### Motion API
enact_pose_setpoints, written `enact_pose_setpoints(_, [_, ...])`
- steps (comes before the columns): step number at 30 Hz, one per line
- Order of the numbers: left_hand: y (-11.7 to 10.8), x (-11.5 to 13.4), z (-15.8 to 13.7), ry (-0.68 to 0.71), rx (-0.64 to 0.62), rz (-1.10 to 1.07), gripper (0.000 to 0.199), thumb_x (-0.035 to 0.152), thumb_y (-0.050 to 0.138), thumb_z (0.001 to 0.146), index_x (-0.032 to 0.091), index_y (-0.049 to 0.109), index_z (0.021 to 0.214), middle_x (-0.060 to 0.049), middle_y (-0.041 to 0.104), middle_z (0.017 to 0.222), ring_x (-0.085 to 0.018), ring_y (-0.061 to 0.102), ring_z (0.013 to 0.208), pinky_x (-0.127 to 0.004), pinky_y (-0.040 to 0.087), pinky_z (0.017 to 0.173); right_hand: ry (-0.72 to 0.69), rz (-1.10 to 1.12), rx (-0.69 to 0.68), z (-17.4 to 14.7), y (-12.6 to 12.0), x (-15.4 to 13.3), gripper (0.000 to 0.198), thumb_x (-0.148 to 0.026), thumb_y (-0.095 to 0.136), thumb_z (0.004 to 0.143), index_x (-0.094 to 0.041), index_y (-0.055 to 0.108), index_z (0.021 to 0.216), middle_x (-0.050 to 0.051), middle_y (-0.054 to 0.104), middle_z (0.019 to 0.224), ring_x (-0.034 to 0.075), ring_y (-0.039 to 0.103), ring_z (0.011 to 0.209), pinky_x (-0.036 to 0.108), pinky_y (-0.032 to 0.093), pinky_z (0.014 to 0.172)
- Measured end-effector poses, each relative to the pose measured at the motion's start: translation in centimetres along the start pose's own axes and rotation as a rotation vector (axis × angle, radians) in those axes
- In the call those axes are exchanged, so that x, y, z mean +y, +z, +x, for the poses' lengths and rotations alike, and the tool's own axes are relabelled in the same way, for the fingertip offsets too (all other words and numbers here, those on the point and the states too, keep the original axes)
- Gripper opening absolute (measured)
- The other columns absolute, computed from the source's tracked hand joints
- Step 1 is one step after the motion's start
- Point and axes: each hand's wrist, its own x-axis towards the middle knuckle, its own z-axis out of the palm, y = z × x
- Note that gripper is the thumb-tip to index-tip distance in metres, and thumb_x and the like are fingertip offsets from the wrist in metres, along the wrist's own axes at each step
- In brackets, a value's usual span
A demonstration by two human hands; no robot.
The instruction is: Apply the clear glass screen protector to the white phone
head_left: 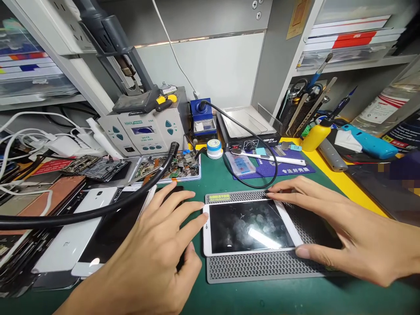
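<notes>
A white-framed tablet (249, 225) lies screen up on a grey honeycomb pad (246, 269), its dark glass smudged and reflecting a light. My right hand (341, 227) spans the tablet's right end, thumb by the lower corner and fingers by the upper one; its fingers are spread. On the other side, my left hand (160, 245) has its fingers stretched and apart, with fingertips at the tablet's left edge. Whether they press on the frame I cannot tell. Neither hand is wrapped round anything.
Several phones, including a white one (75, 227), lie at left under a thick black hose (108, 212). Behind stand a rework station (144, 131), a parts tray (167, 168), a small round tub (214, 148) and a hot plate (249, 127). A yellow bottle (316, 135) stands at right.
</notes>
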Motion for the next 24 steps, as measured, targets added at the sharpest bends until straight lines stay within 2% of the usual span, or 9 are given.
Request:
enact_pose_setpoints(13, [0.22, 0.04, 0.32, -0.003, -0.009, -0.022, 0.045, 0.006, 0.056, 0.077, 0.014, 0.071, 0.119, -0.007, 0.073, 0.116, -0.028, 0.059, 0.119, -0.058, 0.030, 0.121, -0.022, -0.053, 0.003, 0.19, 0.17, -0.07, 0.073, -0.045, 0.080, 0.078, -0.026, 0.051, 0.143, 0.016, 0.060, 0.134, 0.035, 0.065, 0.117, 0.050, 0.062, 0.091])
enact_pose_setpoints(19, [0.31, -0.13, 0.16, 0.023, 0.031, -0.011, 0.045, 0.003, 0.057, 0.077, 0.009, 0.069, 0.119, -0.010, 0.072, 0.116, -0.029, 0.058, 0.118, -0.058, 0.033, 0.120, -0.007, -0.039, -0.004, 0.12, 0.11, -0.05, 0.075, -0.043, 0.080, 0.078, -0.027, 0.050, 0.144, 0.015, 0.059, 0.136, 0.035, 0.064, 0.119, 0.048, 0.061, 0.092])
enact_pose_setpoints(24, [0.49, -0.24, 0.11, -0.025, -0.001, 0.021, 0.043, 0.007, 0.057, 0.078, 0.012, 0.071, 0.118, -0.010, 0.070, 0.116, -0.028, 0.057, 0.118, -0.057, 0.031, 0.120, 0.023, 0.002, -0.035, 0.13, 0.00, -0.03, 0.076, -0.044, 0.079, 0.078, -0.029, 0.048, 0.146, 0.013, 0.056, 0.140, 0.036, 0.062, 0.121, 0.049, 0.059, 0.094])
